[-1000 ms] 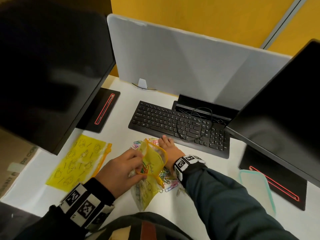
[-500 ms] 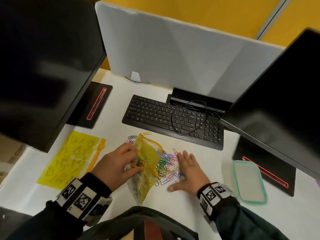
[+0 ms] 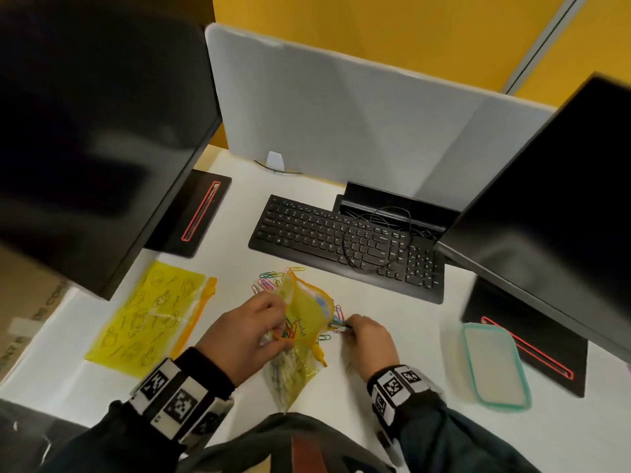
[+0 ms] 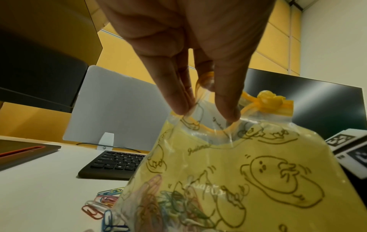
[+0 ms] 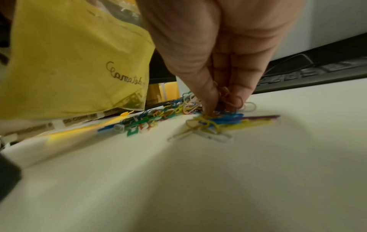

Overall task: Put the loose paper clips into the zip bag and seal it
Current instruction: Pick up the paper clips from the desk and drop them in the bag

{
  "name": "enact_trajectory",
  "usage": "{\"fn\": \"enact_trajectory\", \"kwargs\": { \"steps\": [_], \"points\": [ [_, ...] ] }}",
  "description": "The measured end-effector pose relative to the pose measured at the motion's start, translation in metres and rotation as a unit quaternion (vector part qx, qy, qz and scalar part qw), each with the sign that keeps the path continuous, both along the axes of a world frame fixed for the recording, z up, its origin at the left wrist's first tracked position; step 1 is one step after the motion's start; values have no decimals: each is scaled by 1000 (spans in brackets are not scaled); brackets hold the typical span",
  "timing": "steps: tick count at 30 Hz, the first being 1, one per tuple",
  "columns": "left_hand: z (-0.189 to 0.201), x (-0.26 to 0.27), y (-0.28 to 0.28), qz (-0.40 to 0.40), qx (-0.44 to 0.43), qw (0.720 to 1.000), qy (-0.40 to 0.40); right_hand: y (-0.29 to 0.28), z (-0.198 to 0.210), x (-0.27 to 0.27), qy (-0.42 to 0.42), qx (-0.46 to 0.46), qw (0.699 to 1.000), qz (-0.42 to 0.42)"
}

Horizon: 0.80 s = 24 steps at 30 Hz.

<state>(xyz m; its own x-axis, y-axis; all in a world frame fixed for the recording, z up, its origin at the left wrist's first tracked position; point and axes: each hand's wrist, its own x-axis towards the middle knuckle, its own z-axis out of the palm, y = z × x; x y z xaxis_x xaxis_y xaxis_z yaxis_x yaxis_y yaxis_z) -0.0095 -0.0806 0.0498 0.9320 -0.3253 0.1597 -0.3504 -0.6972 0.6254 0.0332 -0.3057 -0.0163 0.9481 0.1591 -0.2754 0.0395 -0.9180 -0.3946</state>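
A yellow zip bag (image 3: 305,315) printed with cartoon figures stands open-mouthed on the white desk (image 3: 239,206), with several coloured clips showing through its wall (image 4: 174,208). My left hand (image 3: 252,336) pinches the bag's top edge (image 4: 202,113) between thumb and fingers and holds it up. Loose coloured paper clips (image 3: 269,279) lie behind and to the right of the bag. My right hand (image 3: 367,334) is just right of the bag, fingertips bunched and pinching a cluster of paper clips (image 5: 224,109) on the desk.
A second yellow zip bag (image 3: 150,317) lies flat at the left. A black keyboard (image 3: 345,240) sits behind the clips. A teal-rimmed container lid (image 3: 495,367) lies at the right. Two dark monitors (image 3: 99,131) overhang both sides, with a grey divider panel (image 3: 341,107) behind.
My right hand drew back from near the keyboard, lay flat by the clips, and now bunches its fingers on clips beside the bag. The left hand has kept hold of the bag.
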Motion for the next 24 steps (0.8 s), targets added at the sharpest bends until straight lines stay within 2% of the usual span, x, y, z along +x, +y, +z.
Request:
{"fn": "enact_trajectory", "kwargs": {
  "steps": [5,9,12,15,17,19,24],
  "points": [
    [0,-5,1,-17,-29,999,13,-17,17,-9,-12,100,984,-147],
    [1,-1,0,-23,6,1000,12,-31,41,-7,-42,225,947,-224],
    [4,2,-3,-23,15,999,18,-28,72,-5,-42,327,916,-229],
    [8,2,-9,-22,24,999,19,-9,106,-7,-1,477,857,-193],
    [12,2,-14,-26,32,999,13,4,116,-8,6,526,834,-165],
    [16,2,-19,-23,31,999,2,13,117,-9,8,529,836,-149],
    [30,-3,-27,15,14,1000,-20,14,113,-18,27,484,869,-95]
  ]
}}
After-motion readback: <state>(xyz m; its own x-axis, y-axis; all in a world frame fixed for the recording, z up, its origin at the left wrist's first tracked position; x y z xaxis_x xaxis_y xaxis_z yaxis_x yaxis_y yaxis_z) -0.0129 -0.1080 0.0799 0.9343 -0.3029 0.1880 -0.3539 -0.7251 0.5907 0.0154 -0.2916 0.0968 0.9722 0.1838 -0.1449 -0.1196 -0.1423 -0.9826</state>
